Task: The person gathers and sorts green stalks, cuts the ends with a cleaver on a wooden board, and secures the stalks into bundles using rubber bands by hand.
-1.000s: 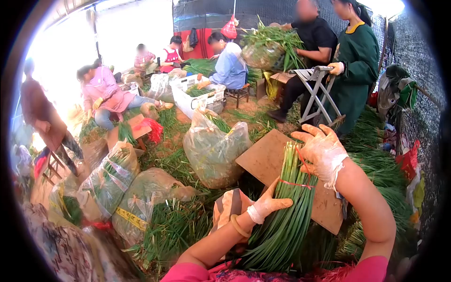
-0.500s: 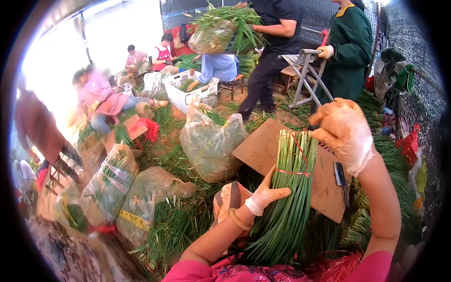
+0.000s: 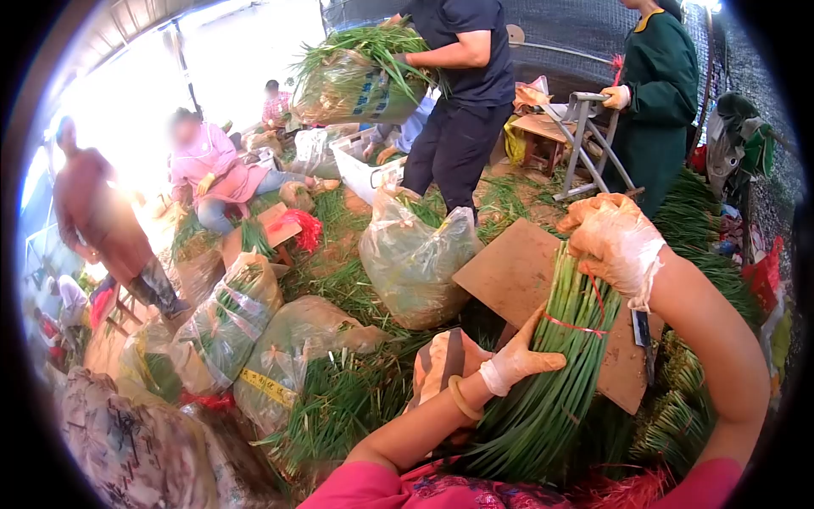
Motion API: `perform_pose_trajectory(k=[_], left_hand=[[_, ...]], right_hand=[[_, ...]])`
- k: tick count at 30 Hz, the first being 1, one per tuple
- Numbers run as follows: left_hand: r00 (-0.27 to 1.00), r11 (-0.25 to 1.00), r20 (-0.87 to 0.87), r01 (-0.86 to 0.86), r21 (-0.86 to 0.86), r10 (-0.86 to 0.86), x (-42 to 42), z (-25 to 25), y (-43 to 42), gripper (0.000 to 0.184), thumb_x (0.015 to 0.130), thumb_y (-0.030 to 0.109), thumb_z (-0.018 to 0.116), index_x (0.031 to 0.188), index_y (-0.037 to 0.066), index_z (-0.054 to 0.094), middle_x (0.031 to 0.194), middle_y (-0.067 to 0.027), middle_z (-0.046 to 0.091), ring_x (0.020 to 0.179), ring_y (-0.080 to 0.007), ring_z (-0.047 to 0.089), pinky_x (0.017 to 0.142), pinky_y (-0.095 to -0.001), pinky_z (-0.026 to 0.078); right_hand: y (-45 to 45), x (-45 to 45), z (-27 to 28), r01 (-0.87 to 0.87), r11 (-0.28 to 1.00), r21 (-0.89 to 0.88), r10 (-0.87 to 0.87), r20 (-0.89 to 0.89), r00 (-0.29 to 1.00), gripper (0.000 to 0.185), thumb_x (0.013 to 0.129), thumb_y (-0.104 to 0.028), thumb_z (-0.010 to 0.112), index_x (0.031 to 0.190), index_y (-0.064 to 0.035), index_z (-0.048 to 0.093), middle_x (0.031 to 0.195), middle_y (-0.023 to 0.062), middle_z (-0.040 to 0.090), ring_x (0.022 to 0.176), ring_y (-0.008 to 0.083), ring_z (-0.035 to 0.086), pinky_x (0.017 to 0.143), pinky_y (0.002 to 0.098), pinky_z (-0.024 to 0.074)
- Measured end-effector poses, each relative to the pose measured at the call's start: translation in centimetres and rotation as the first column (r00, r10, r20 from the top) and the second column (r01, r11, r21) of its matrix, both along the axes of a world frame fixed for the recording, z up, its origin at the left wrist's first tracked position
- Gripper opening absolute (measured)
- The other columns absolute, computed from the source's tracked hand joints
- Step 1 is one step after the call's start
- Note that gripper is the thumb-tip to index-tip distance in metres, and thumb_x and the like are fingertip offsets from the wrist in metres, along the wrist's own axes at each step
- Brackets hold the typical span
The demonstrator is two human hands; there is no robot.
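Observation:
A bundle of long, green, chive-like stalks (image 3: pixel 555 365) stands tilted in front of me, pale cut ends up and leafy ends down. A thin red string (image 3: pixel 577 325) circles it, with a strand running up toward the cut ends. My left hand (image 3: pixel 521 363), gloved, is wrapped around the bundle's left side just below the string. My right hand (image 3: pixel 612 242), also gloved, is closed over the cut ends, its fingertips partly hidden. Behind the bundle lies a brown board (image 3: pixel 509 271). A dark, knife-like blade (image 3: pixel 643 339) is at its right edge.
Stuffed plastic bags (image 3: pixel 420 263) and loose greens (image 3: pixel 339 416) lie ahead and left. More stalk bundles (image 3: pixel 678 399) are piled at right. One person (image 3: pixel 462 110) carries a full bag; another (image 3: pixel 657 110) holds a folding stool (image 3: pixel 585 140). Other people are farther back.
My right hand has come down onto the bundle's cut ends. The bundle leans more to the right. The person carrying the bag has moved left, and my view has shifted slightly.

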State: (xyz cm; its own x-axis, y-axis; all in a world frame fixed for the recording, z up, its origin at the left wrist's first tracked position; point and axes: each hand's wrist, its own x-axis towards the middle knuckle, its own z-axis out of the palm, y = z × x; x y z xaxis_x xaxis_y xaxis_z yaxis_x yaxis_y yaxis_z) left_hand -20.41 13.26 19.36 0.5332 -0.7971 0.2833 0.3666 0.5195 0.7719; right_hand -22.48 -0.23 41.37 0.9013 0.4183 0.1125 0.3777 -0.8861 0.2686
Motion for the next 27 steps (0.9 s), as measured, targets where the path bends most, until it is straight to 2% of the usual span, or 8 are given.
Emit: perform_pose_trajectory(k=[4,7,15,17,20,23,26,27], left_hand=[[0.999,0.999,-0.026,0.040,-0.014,-0.041,-0.2,0.2,0.4,0.102,0.067,0.020,0.080,0.145,0.006,0.016,0.131,-0.0102,0.046,0.118,-0.0213,0.048,0.099,-0.0366,0.039],[1.000,1.000,0.005,0.024,0.004,-0.024,-0.3,-0.1,0.5,0.109,0.067,0.024,0.083,0.145,0.000,0.012,0.138,-0.0126,0.036,0.123,-0.0198,0.040,0.103,-0.0333,0.032],[0.997,0.999,0.065,-0.032,-0.023,0.033,-0.6,1.0,0.7,0.109,0.066,0.025,0.083,0.146,0.003,0.013,0.139,-0.0103,0.035,0.126,-0.0186,0.036,0.105,-0.0328,0.030],[0.998,0.999,0.046,-0.041,-0.031,0.043,-0.5,0.7,0.8,0.108,0.066,0.024,0.083,0.146,0.003,0.014,0.139,-0.0102,0.036,0.125,-0.0186,0.037,0.105,-0.0327,0.031],[0.998,0.996,0.014,-0.059,-0.069,0.060,-0.2,0.6,1.1,0.105,0.067,0.024,0.083,0.145,0.003,0.016,0.138,-0.0093,0.037,0.123,-0.0182,0.039,0.102,-0.0318,0.034],[0.986,0.986,0.035,-0.159,-0.059,0.161,0.5,-0.4,1.3,0.097,0.068,0.023,0.081,0.143,0.003,0.022,0.134,-0.0093,0.042,0.119,-0.0185,0.044,0.099,-0.0318,0.037],[0.989,0.997,-0.129,-0.073,0.011,0.074,0.8,-0.3,2.7,0.094,0.069,0.020,0.078,0.143,0.005,0.023,0.133,-0.0115,0.045,0.120,-0.0206,0.047,0.100,-0.0337,0.038],[0.982,0.995,-0.172,-0.071,0.074,0.083,0.0,2.4,4.2,0.082,0.072,0.019,0.075,0.140,0.006,0.031,0.128,-0.0112,0.051,0.115,-0.0209,0.051,0.098,-0.0340,0.040]], right_hand=[[-1.3,0.3,-0.4,-0.095,0.967,0.236,0.107,-0.041,0.993,0.022,0.065,-0.016,0.069,0.085,-0.0119,0.073,0.119,0.0094,0.059,0.113,0.0249,0.052,0.092,0.0366,0.0406],[-1.4,1.0,-0.7,0.102,0.858,0.503,0.070,-0.312,0.947,0.013,0.064,-0.011,0.067,0.075,-0.0105,0.073,0.113,0.0112,0.062,0.107,0.0259,0.056,0.086,0.0353,0.0449],[0.3,0.8,-1.4,-0.172,0.942,0.287,0.189,-0.032,0.982,0.011,0.056,-0.010,0.066,0.062,-0.0022,0.063,0.086,0.0120,0.065,0.096,0.0272,0.057,0.076,0.0371,0.0477],[0.2,1.7,-3.4,-0.115,0.982,0.148,0.113,0.021,0.993,0.010,0.065,-0.011,0.060,0.071,-0.0031,0.060,0.082,0.0094,0.062,0.092,0.0238,0.057,0.078,0.0365,0.0461],[2.4,0.0,-2.3,-0.308,0.947,-0.092,0.321,0.250,0.914,0.012,0.075,-0.016,0.058,0.077,-0.0039,0.058,0.082,0.0082,0.058,0.085,0.0239,0.055,0.082,0.0363,0.0428],[3.8,-1.8,0.4,-0.456,0.769,0.448,0.271,0.418,0.867,0.007,0.077,-0.011,0.057,0.073,-0.0051,0.056,0.081,0.0081,0.057,0.086,0.0245,0.055,0.080,0.0369,0.0430],[2.5,-4.4,2.8,-0.444,0.617,0.650,0.193,0.422,0.886,0.014,0.082,-0.010,0.052,0.070,-0.0036,0.052,0.073,0.0093,0.054,0.069,0.0223,0.055,0.066,0.0312,0.0442],[-0.3,-4.8,2.9,-0.423,0.675,0.605,0.252,0.350,0.902,0.012,0.080,-0.007,0.053,0.069,-0.0022,0.053,0.075,0.0107,0.057,0.067,0.0226,0.056,0.064,0.0315,0.0444]])
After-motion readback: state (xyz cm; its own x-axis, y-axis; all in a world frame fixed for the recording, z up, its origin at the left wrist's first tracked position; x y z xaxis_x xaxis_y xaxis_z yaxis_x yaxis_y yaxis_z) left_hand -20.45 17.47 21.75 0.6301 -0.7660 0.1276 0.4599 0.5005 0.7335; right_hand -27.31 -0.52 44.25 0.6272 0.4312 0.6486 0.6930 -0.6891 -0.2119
